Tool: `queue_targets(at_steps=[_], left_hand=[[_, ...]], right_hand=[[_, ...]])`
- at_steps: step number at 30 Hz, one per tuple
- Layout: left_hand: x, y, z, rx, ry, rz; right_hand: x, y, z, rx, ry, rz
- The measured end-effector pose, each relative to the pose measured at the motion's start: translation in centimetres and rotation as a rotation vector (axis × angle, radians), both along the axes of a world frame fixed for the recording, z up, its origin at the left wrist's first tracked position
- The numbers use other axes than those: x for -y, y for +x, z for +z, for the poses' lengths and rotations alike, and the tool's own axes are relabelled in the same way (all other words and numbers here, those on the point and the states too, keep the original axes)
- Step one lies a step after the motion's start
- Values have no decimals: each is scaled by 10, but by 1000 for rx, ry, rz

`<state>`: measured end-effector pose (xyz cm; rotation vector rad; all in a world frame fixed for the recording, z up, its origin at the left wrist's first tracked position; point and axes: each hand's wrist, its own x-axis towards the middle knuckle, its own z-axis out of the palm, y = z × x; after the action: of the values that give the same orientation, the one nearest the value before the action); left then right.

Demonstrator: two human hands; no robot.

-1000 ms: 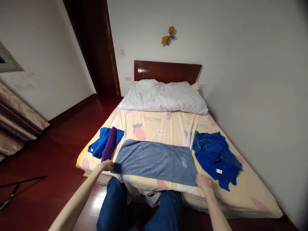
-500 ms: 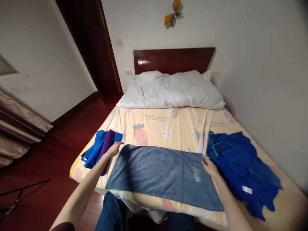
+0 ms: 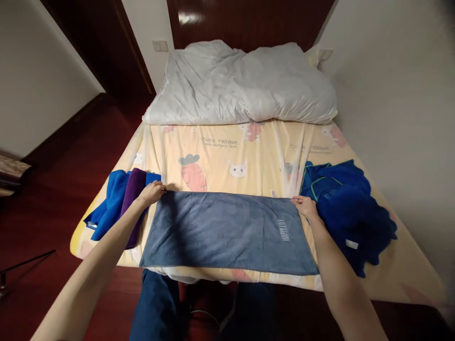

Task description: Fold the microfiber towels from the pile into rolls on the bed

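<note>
A grey-blue towel lies spread flat across the near part of the bed, with white lettering near its right end. My left hand pinches the towel's far left corner. At the far right corner, my right hand grips the edge between thumb and fingers. Left of the towel, close by my left forearm, is a folded pile of a blue towel and a purple towel. A heap of dark blue towels, one with green edging, lies to the right, just past my right hand.
The bed has a yellow sheet with rabbits and carrots. A bunched white quilt rests against the dark wooden headboard. Walls stand behind and to the right. A thin dark metal frame stands on the floor at left.
The view has tilted down and come nearer the bed. My left hand has closed on the towel's corner, and the towel's far edge now looks straighter and flatter.
</note>
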<state>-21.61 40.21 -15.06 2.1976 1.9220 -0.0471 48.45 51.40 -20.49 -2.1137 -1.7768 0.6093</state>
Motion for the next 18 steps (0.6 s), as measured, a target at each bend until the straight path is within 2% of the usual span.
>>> queue_targets(at_steps=[4,7,9,13,18], left_hand=[[-1,-2,-1,-20,-10,124],[1,1,-6,29,-21,151],[2,3,-8,38,12,183],[-5,6,-2,-12,93,311],[-20,26,4,-67,127,437]], right_hand=[[-5,3,-2,-11,-91,5],[-6,3,-2,1,-163,35],[-6,3,0,44,-143,20],[-6,-5,3,151,-72,-110],[0,-40,11,195,-58,-314]])
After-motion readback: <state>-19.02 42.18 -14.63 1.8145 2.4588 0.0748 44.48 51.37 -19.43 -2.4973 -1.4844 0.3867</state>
